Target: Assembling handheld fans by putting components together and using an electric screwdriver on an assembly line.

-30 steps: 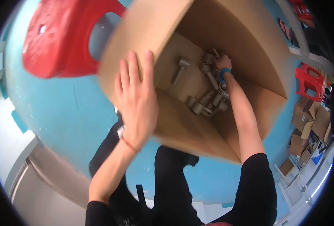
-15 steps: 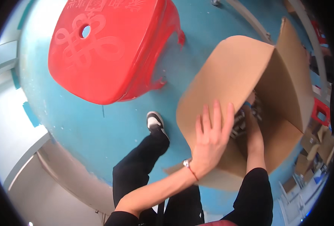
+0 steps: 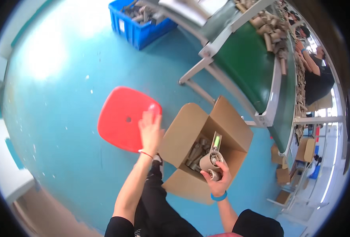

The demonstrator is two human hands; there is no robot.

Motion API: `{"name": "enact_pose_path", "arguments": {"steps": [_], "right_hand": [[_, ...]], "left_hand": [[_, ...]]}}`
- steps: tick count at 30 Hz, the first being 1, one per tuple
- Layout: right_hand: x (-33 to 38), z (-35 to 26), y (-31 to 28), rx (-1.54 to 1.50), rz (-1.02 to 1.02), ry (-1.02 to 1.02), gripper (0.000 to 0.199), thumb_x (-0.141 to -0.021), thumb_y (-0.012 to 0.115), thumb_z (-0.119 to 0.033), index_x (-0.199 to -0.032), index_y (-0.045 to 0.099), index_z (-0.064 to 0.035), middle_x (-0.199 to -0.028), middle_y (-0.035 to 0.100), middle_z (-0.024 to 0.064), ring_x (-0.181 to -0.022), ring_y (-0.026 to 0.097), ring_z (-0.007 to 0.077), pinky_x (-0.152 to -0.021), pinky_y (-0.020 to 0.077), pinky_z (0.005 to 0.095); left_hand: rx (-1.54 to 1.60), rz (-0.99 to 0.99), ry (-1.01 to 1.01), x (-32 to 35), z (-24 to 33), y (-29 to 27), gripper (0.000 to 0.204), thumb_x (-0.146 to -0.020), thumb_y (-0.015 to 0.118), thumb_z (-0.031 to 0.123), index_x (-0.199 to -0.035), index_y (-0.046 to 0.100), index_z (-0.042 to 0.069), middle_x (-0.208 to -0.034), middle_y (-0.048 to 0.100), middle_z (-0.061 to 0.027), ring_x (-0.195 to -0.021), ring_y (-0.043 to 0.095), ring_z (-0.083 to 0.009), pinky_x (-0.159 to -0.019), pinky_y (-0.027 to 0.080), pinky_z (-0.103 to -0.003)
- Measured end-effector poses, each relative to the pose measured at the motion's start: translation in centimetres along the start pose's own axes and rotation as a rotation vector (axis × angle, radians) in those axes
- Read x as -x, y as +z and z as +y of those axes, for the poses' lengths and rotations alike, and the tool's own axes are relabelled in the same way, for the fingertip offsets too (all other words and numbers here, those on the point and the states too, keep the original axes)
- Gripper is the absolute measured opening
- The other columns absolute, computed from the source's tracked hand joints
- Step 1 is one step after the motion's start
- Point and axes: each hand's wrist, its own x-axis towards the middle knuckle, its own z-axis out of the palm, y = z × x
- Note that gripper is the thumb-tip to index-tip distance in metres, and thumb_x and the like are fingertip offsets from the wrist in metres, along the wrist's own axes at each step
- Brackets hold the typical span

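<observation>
An open cardboard box (image 3: pixel 181 135) stands on the blue floor in front of me, with several grey metal parts (image 3: pixel 194 154) inside. My right hand (image 3: pixel 216 179) is above the box's near side and grips a round tan and grey part (image 3: pixel 211 160) that has a green strip sticking up from it. My left hand (image 3: pixel 151 132) is raised with fingers spread, holding nothing, between the box's left flap and a red plastic stool (image 3: pixel 121 118). My dark trouser leg (image 3: pixel 155 197) reaches toward the box.
A green conveyor belt (image 3: pixel 246 59) on a grey frame runs along the right, carrying brown cylindrical parts. A blue crate (image 3: pixel 143 25) with parts sits at the top. Other people (image 3: pixel 317 75) work at the far right. More cardboard boxes (image 3: pixel 305 150) stand beyond the conveyor.
The view has pulled back from the box. My right hand came out of the box holding a round part. My left hand left the box flap and now hovers open.
</observation>
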Motion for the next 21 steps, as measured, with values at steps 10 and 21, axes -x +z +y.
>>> {"name": "enact_pose_path", "arguments": {"steps": [10, 21], "right_hand": [[-21.6, -11.3, 3.9, -0.213, 0.368, -0.702, 0.069, -0.07, 0.084, -0.008, -0.12, 0.037, -0.009, -0.131, 0.044, 0.0313, -0.115, 0.055, 0.042, -0.093, 0.052, 0.0476], [-25.0, -18.9, 4.7, -0.375, 0.266, -0.494, 0.062, -0.067, 0.085, -0.006, -0.118, 0.049, -0.0077, -0.13, 0.048, 0.0313, -0.112, 0.059, 0.0399, -0.089, 0.0543, 0.0453]], "left_hand": [[-0.284, -0.323, -0.285, -4.1, -7.7, -6.2, 0.131, -0.05, 0.088, 0.048, -0.153, 0.01, 0.025, -0.158, -0.005, -0.0195, -0.144, -0.004, -0.043, -0.102, 0.014, -0.075], [-0.375, -0.915, -0.413, -8.7, -5.7, -10.8, 0.122, -0.066, 0.073, 0.062, -0.153, 0.002, 0.015, -0.154, -0.005, -0.0302, -0.142, -0.004, -0.0509, -0.098, 0.02, -0.078]]}}
